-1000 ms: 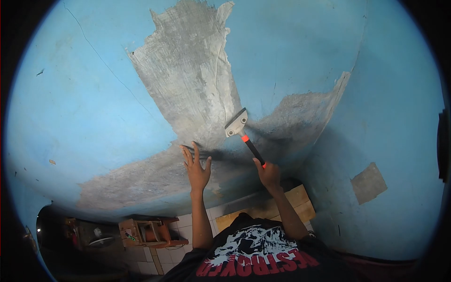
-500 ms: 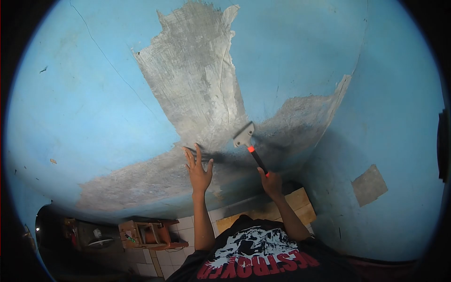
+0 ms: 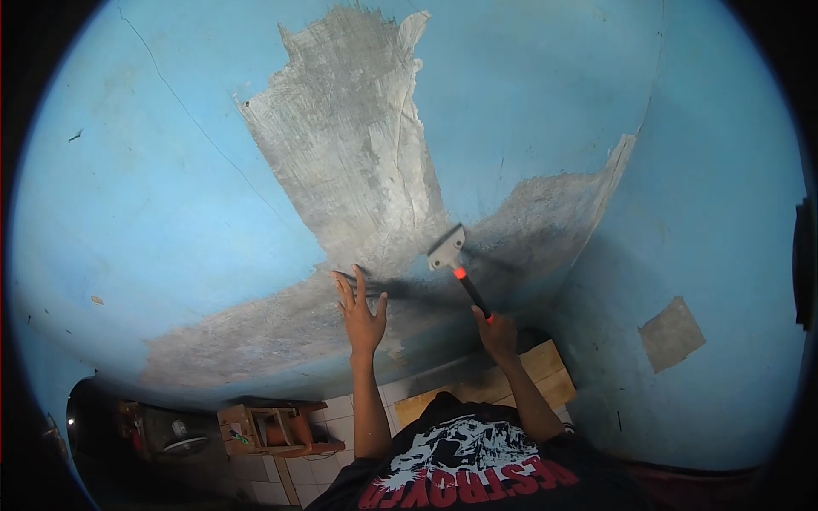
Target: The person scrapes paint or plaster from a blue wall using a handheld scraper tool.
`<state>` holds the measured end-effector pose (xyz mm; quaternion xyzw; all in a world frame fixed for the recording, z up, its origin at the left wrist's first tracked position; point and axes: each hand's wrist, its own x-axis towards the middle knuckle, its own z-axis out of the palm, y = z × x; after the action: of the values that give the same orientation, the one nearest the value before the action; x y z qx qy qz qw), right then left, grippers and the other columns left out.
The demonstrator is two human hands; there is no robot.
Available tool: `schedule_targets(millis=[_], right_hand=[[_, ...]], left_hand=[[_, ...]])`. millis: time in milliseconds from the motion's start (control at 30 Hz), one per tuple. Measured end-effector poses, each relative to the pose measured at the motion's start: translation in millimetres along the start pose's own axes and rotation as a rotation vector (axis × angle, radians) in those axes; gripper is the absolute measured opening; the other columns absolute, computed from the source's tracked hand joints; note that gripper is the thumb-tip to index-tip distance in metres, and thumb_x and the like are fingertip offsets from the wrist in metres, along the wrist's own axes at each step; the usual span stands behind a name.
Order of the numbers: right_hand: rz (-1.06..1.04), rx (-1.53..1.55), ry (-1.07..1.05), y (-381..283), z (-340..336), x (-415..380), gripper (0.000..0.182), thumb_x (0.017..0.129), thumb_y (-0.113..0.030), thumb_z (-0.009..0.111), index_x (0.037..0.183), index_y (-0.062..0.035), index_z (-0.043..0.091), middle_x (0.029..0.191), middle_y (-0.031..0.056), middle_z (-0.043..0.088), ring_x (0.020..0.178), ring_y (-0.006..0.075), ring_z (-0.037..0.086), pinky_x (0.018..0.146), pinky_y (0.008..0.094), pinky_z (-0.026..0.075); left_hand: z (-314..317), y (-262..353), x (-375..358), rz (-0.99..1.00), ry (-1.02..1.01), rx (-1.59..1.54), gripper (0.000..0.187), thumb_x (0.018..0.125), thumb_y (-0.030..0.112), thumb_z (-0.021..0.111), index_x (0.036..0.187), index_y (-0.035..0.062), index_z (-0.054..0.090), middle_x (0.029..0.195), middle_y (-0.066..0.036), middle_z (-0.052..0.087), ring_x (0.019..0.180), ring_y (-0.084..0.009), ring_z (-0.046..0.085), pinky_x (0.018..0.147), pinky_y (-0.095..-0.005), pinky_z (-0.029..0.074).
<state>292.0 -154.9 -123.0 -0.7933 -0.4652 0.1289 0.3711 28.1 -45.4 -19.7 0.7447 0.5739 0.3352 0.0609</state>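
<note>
My right hand (image 3: 497, 332) grips the black and orange handle of a scraper (image 3: 458, 269). Its metal blade (image 3: 446, 249) lies against the blue painted wall (image 3: 153, 187), at the edge of a large grey patch of bare plaster (image 3: 349, 145) where the paint is gone. My left hand (image 3: 361, 312) is pressed flat on the wall with fingers spread, left of the scraper and just below the bare patch.
A second blue wall (image 3: 716, 170) meets this one at a corner on the right and carries a small grey square patch (image 3: 671, 333). Below are a white tiled floor (image 3: 328, 409), a wooden box (image 3: 273, 426), wooden boards (image 3: 537, 375) and dark clutter at the lower left.
The scraper has slid down and to the right along the edge of the blue paint. My right hand dropped slightly with it. My left hand stayed on the wall.
</note>
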Motion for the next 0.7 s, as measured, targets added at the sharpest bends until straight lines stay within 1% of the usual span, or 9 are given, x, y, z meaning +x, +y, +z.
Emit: schedule_targets(millis=[67,167,200,267,367,500,567,600,700], right_hand=[[-0.047,0.104,0.051,-25.2,-6.0,10.9,0.072,0.097,-0.064,0.056,0.069,0.0020,0.066,0.063,0.0249,0.063,0.068,0.0475,0.067,0.060,0.0553,0.050],[-0.062,0.153,0.028,-29.6,-12.0,8.4,0.071,0.097,-0.062,0.059,0.068,0.0022,0.066,0.061,0.0251,0.061,0.066,0.0478,0.066,0.058,0.0546,0.049],[-0.063,0.154,0.030,-21.6,-8.7,3.6,0.071,0.097,-0.062,0.059,0.068,0.0022,0.066,0.061,0.0251,0.061,0.066,0.0478,0.066,0.058,0.0546,0.049],[-0.044,0.024,0.015,6.2,1.6,-9.9,0.067,0.098,-0.056,0.061,0.069,0.0049,0.065,0.061,0.0263,0.060,0.066,0.0475,0.065,0.055,0.0517,0.046],[-0.064,0.006,0.031,12.4,1.8,-8.9,0.066,0.096,-0.056,0.064,0.067,0.0030,0.064,0.061,0.0260,0.060,0.067,0.0488,0.065,0.056,0.0526,0.048],[-0.073,0.131,0.004,-45.4,-20.7,21.8,0.067,0.097,-0.057,0.063,0.068,0.0028,0.065,0.063,0.0271,0.061,0.068,0.0492,0.065,0.057,0.0534,0.049],[-0.097,0.170,0.038,-63.7,-26.9,26.4,0.066,0.097,-0.057,0.063,0.069,0.0027,0.066,0.064,0.0272,0.062,0.070,0.0490,0.066,0.058,0.0541,0.050],[-0.094,0.173,0.039,-58.0,-21.3,23.5,0.066,0.097,-0.057,0.063,0.069,0.0027,0.066,0.064,0.0272,0.062,0.070,0.0490,0.066,0.058,0.0541,0.050],[-0.149,0.119,0.117,-12.2,0.7,6.5,0.065,0.098,-0.054,0.063,0.068,0.0040,0.064,0.060,0.0271,0.058,0.067,0.0489,0.064,0.054,0.0511,0.046]], left_hand=[[1.0,0.2,-2.0,-0.003,-0.007,0.005,0.088,0.095,0.030,0.072,0.165,0.0299,0.019,0.171,-0.022,0.000,0.154,-0.0483,0.013,0.114,-0.0715,0.027],[-0.3,0.8,-0.2,-0.008,-0.006,0.018,0.088,0.095,0.030,0.072,0.165,0.0299,0.018,0.171,-0.021,0.000,0.155,-0.0476,0.012,0.114,-0.0718,0.027],[-0.8,0.4,-0.2,-0.010,-0.015,0.025,0.088,0.095,0.030,0.072,0.165,0.0298,0.019,0.171,-0.022,0.000,0.155,-0.0475,0.012,0.114,-0.0720,0.027],[-1.7,-0.8,-0.8,-0.012,-0.021,0.034,0.088,0.095,0.030,0.072,0.165,0.0297,0.019,0.171,-0.022,0.000,0.155,-0.0474,0.012,0.114,-0.0721,0.026],[-2.4,-2.5,-0.6,-0.001,-0.020,0.025,0.088,0.095,0.031,0.072,0.165,0.0298,0.018,0.171,-0.023,0.000,0.155,-0.0473,0.012,0.114,-0.0725,0.026],[-1.3,-0.8,-0.5,-0.001,-0.020,0.019,0.088,0.095,0.031,0.072,0.165,0.0301,0.018,0.171,-0.023,0.000,0.155,-0.0473,0.013,0.114,-0.0725,0.026],[-2.2,-2.1,-2.9,-0.009,-0.026,0.030,0.089,0.095,0.030,0.072,0.165,0.0302,0.018,0.171,-0.023,-0.001,0.154,-0.0474,0.014,0.114,-0.0725,0.026],[-1.9,-4.0,-2.8,-0.002,-0.025,0.029,0.089,0.095,0.030,0.072,0.165,0.0301,0.018,0.171,-0.023,-0.001,0.154,-0.0477,0.014,0.114,-0.0723,0.026],[-3.1,-2.2,-2.1,0.001,-0.022,0.032,0.088,0.095,0.030,0.072,0.165,0.0301,0.018,0.171,-0.022,0.000,0.154,-0.0481,0.014,0.114,-0.0718,0.026]])
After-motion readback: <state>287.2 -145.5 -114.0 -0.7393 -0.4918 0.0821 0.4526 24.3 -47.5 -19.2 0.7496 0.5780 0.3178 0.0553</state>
